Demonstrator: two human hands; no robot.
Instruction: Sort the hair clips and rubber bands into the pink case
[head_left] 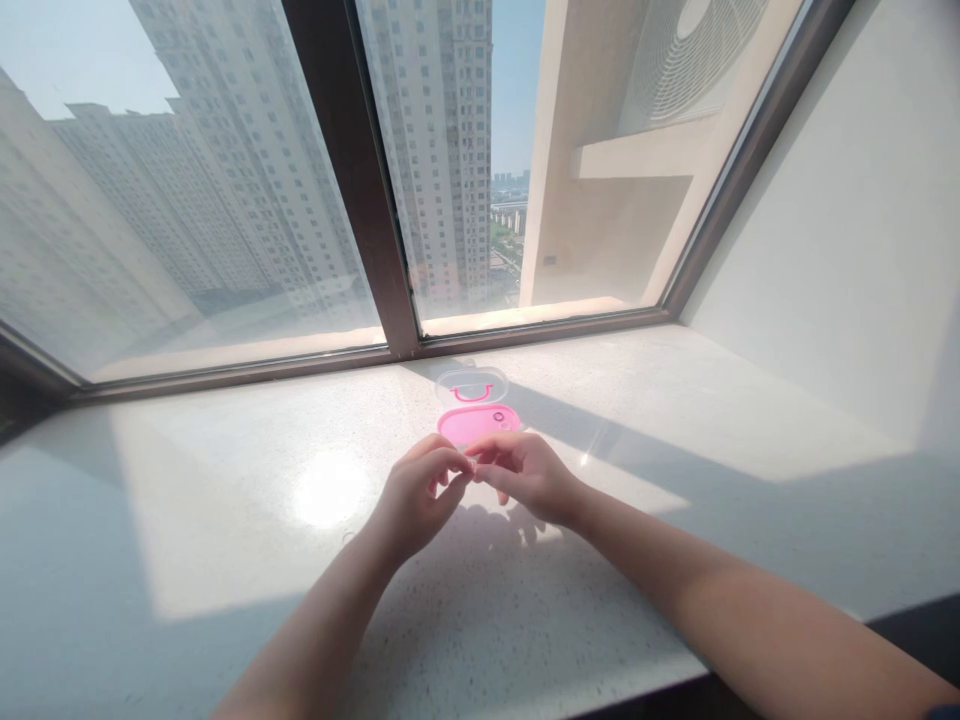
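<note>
My left hand (426, 492) and my right hand (525, 475) meet fingertip to fingertip above the sill. Both are closed in a pinch around something tiny at the point where they touch; it is too small to name. Just beyond my fingers lies an open pink case (469, 426), its near edge partly hidden by my hands. A small dark ring-shaped item (499, 416) rests inside it on the right. Folded back toward the window is the case's clear lid (450, 385), which has a pink handle (472, 396).
The speckled white windowsill (247, 480) spreads under my arms, with bright sun patches and shadows. A brown-framed window (397, 330) stands behind the case. To the right rises a white wall (840, 230). The sill's front edge (652, 695) shows at the bottom.
</note>
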